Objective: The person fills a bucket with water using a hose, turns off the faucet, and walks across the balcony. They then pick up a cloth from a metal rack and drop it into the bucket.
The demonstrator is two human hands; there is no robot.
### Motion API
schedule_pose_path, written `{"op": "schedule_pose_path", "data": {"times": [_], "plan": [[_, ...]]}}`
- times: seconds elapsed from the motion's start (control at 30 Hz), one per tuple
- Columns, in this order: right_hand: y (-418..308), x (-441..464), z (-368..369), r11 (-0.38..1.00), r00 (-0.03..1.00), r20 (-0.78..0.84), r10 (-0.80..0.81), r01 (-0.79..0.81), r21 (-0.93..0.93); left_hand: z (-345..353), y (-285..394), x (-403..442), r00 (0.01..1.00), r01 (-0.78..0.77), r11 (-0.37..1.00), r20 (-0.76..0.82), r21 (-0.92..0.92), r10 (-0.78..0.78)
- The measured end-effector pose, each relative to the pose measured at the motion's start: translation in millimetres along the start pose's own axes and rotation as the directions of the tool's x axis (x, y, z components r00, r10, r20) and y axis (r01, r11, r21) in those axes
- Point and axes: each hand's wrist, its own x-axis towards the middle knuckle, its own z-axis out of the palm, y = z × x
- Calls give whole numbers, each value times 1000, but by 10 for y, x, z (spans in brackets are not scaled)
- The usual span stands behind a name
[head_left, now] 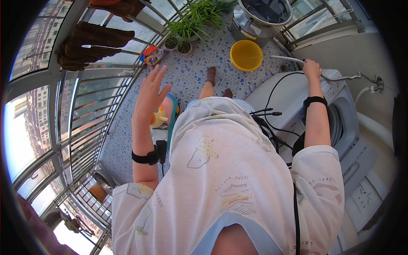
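Hose [289, 58], one: closed in the right hand [313, 69], the nearer; long axis running from wall tap [378, 83] towards yellow bucket [246, 66], free end near its rim. Left hand [149, 97]: fingers spread, empty, well apart.

There is one yellow basin [246, 55]. Just beyond it stands one steel vessel [245, 30]; to its right are one hose [287, 58], one right hand [312, 69] and one washing machine [280, 91]. Left of it come one left hand [148, 98], one Tide packet [151, 55] and at least two small plant pots [184, 48]. Nearer the wearer than the basin are two feet [211, 75] and two black wrist straps [144, 158].
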Motion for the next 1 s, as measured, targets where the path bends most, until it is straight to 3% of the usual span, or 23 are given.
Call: {"op": "schedule_pose_path", "data": {"times": [1.0], "plan": [[-21, -35, -47, 1000, 1000, 8, 6, -6, -3, 28, -37, 86, 999, -30, 999, -16, -13, 30]]}}
